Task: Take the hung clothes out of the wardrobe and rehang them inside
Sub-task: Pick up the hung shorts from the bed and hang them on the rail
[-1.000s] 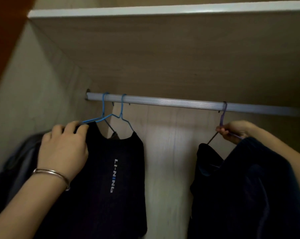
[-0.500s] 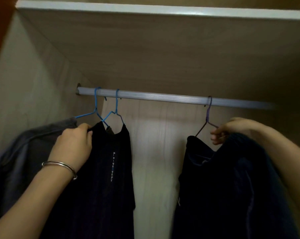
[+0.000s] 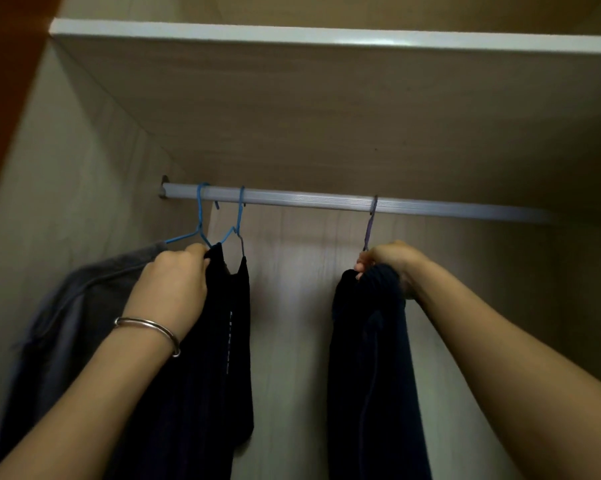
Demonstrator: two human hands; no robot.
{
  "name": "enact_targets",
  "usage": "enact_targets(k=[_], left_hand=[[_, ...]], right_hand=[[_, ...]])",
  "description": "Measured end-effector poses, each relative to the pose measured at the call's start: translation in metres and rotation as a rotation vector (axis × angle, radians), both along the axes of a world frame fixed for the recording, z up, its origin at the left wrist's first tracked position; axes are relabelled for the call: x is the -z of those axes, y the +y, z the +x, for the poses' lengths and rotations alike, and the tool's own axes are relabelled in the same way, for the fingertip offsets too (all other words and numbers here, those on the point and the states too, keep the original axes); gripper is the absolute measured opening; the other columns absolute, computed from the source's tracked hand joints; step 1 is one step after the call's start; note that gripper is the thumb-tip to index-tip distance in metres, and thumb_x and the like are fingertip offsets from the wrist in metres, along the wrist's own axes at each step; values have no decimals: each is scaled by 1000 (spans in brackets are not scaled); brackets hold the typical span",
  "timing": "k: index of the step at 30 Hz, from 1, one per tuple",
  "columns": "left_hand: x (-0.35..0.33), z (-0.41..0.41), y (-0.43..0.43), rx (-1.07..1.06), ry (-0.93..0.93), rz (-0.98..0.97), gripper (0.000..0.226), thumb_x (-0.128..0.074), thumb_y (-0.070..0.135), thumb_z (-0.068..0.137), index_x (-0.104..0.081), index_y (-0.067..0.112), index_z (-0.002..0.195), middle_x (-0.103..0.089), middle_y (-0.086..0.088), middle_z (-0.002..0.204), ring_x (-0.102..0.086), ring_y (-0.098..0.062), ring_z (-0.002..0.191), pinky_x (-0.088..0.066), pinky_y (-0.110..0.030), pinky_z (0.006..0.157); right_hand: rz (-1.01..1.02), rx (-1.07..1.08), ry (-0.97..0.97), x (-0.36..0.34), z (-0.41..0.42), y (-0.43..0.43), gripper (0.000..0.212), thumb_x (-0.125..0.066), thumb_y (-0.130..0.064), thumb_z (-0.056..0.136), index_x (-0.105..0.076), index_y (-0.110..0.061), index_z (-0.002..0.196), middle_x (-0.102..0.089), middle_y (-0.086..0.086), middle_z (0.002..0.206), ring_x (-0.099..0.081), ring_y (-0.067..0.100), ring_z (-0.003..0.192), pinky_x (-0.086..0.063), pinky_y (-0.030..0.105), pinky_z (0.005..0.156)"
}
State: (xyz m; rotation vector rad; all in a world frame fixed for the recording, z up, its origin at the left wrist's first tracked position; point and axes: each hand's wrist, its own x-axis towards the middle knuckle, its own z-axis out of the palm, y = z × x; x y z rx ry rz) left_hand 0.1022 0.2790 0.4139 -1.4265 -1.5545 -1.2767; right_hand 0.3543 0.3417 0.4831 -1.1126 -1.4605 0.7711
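Observation:
A silver rail (image 3: 309, 199) runs across the wardrobe. Two blue wire hangers (image 3: 238, 216) hook over its left end. The left one carries a grey garment (image 3: 84, 292), the other a black shirt (image 3: 223, 341) with white lettering. My left hand (image 3: 174, 285), with a bangle on the wrist, is closed on the black shirt's shoulder. Further right a purple hanger (image 3: 370, 223) hangs on the rail with a dark navy garment (image 3: 368, 358). My right hand (image 3: 385, 258) pinches the top of that garment at the base of the hanger.
A shelf board (image 3: 326, 36) with a white front edge lies close above the rail. The wardrobe's side wall (image 3: 67, 185) stands at the left and its back panel (image 3: 292, 271) shows between the two dark garments. The rail's right stretch (image 3: 482, 209) is bare.
The purple hanger and navy garment have swung edge-on, and my right hand has closed in on the garment's top. The black shirt has turned narrower under my left hand.

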Motion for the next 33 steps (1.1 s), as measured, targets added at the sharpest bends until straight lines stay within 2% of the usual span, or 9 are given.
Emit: enact_targets(k=[3,5,8,10,12,15,20,24,33], left_hand=[[2,1,-7,-71,54,8,22,-49,11,89,-59,5,107,-66,-24,104,-61,-45,93,-49,-48,71],[5,4,-9,-155,166,6,24,-65,0,73,-64,3,97,-68,-21,99,-62,-45,87,-52,-46,63],[11,24,-16,-142,287,140,17,-67,8,67,-69,3,84,-71,-17,90,-63,-42,89,-53,-44,68],[15,46,-23,68,253,95,31,-48,29,79,-70,9,88,-72,-11,90,-64,-35,88,-53,-40,72],[23,76,-32,450,34,-39,51,-37,52,84,-66,15,105,-71,-3,104,-64,-23,97,-51,-32,84],[24,110,-36,812,-219,-203,55,-48,61,79,-62,21,113,-70,3,105,-63,-11,99,-47,-21,85],[18,102,-23,680,-141,-79,34,-51,29,90,-58,16,121,-70,-8,105,-65,-21,95,-42,-15,74],[16,83,-20,536,-30,-50,33,-44,29,93,-58,15,119,-70,-14,99,-64,-29,92,-49,-38,81],[22,76,-19,594,-19,-73,28,-44,28,92,-60,15,111,-70,-12,87,-64,-26,79,-52,-38,74]], right_hand=[[-6,-19,74,4,10,-6,20,-51,-17,94,-53,-4,78,-64,5,43,-60,13,42,-53,24,52],[39,9,28,8,14,-16,24,-55,-30,91,-56,-9,80,-71,6,61,-66,13,59,-51,21,53],[67,31,-57,17,13,-29,26,-58,-43,85,-57,-17,85,-60,4,97,-56,20,94,-43,29,80],[45,3,-42,21,9,-36,22,-61,-38,84,-56,-16,83,-60,5,91,-57,19,82,-46,28,69],[31,-21,-2,23,-1,-42,18,-61,-30,86,-54,-15,77,-59,5,78,-55,17,68,-43,26,54],[76,-54,45,23,-20,-43,20,-54,-13,89,-56,-9,70,-58,8,69,-55,18,60,-48,28,53],[74,-133,93,23,-48,-40,26,-48,-2,89,-54,-4,64,-56,13,65,-54,23,57,-48,32,55],[63,-167,82,20,-70,-37,26,-46,-1,90,-53,-4,65,-55,12,63,-53,22,53,-47,26,47],[87,-122,16,24,-73,-32,19,-52,-11,89,-56,-6,71,-61,12,73,-59,23,64,-51,32,61]])
